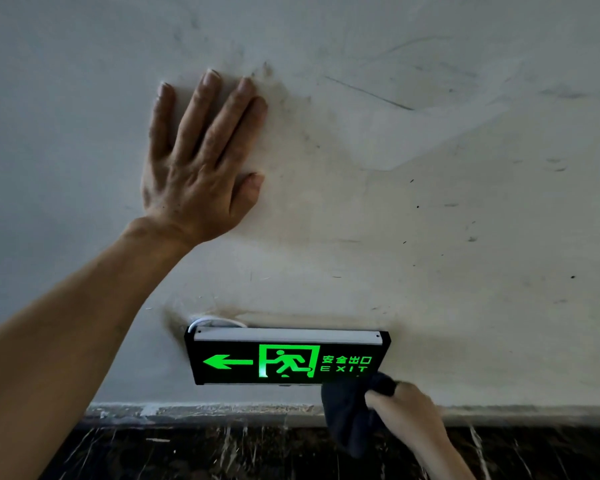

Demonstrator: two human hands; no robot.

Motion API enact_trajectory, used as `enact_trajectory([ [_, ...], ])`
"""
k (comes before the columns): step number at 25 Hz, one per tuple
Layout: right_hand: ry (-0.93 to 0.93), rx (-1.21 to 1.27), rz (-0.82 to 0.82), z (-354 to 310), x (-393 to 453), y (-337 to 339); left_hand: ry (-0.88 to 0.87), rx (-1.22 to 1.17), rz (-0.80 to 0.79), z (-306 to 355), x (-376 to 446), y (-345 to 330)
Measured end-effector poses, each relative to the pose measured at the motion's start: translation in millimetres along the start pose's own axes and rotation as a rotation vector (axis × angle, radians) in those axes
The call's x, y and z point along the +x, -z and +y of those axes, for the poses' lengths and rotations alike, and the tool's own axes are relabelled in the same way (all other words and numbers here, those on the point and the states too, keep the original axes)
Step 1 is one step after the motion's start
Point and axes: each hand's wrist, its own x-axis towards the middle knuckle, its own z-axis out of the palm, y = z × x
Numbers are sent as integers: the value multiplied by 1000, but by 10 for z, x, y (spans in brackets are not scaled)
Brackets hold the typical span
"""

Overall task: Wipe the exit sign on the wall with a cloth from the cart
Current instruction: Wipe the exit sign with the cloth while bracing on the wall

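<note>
The exit sign (284,358) is a black box with a glowing green arrow, running figure and "EXIT" lettering, mounted low on the wall. My right hand (407,408) grips a dark cloth (352,410) bunched against the sign's lower right corner, where it covers the end of the panel. The rest of the cloth hangs down below the sign. My left hand (201,157) lies flat on the wall above and left of the sign, fingers spread, holding nothing.
The pale wall (465,202) is scuffed and smudged, darkest around my left hand and the sign's left end. A white cable (210,321) loops out above the sign. A grey skirting strip (205,412) meets a dark marbled floor (187,452).
</note>
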Motion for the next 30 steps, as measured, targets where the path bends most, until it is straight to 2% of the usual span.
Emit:
enact_trajectory([
  [1,-17,65,-29,111,-12,-50,-2,4,3,3,-4,-4],
  [3,-19,205,30,283,9,-108,-7,3,6,12,-7,-10],
  [7,-6,487,348,358,104,-61,-9,-5,-2,-2,1,-18],
  [10,111,669,536,249,182,-12,-12,-8,-1,-1,-3,-3],
  [14,253,726,414,59,346,-74,-25,1,-1,9,12,18],
  [15,266,730,430,30,378,-113,-25,2,-3,8,17,23],
  [21,152,794,599,48,470,-293,-28,17,2,33,20,24],
  [30,50,582,455,264,595,-594,-26,17,-33,29,16,29],
])
